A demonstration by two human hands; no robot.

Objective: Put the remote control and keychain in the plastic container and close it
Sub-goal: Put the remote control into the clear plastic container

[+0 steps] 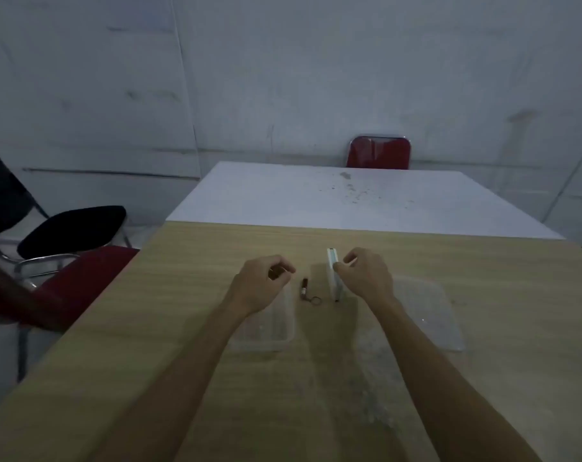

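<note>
Two bare hands work over the wooden table (189,328), seen from my remote feed. My right hand (366,278) pinches the white remote control (333,275) along its edge, thumb and fingers closed on it, the remote tipped up on its long side with its near end touching the table. My left hand (259,285) hovers loosely curled and holds nothing. Between the two hands the keychain (308,291) lies flat on the wood, its ring toward me. Under the left wrist sits the clear plastic container (276,331), open. To the right of the right forearm lies what looks like its lid (429,315), though the dim light blurs it. Beyond, a white table (349,201) and a red chair (378,151).
</note>
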